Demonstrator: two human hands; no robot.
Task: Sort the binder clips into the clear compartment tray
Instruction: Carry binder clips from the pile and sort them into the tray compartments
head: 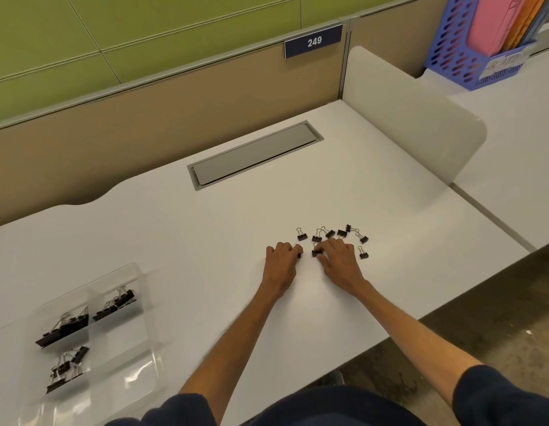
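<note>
Several small black binder clips (331,233) lie scattered on the white desk, right of centre. My left hand (281,262) curls its fingers round a small clip at the group's left edge. My right hand (339,259) pinches another small clip (315,253) between thumb and fingers. The clear compartment tray (138,305) sits at the near left. Three of its sections hold black clips: large ones (64,329), medium ones (118,302) and another bunch (67,368) nearer me.
A grey cable hatch (254,155) is set into the desk behind the clips. A white divider panel (414,124) stands at the right. A blue file basket (479,41) with folders sits beyond it. The desk's edge runs diagonally at the lower right.
</note>
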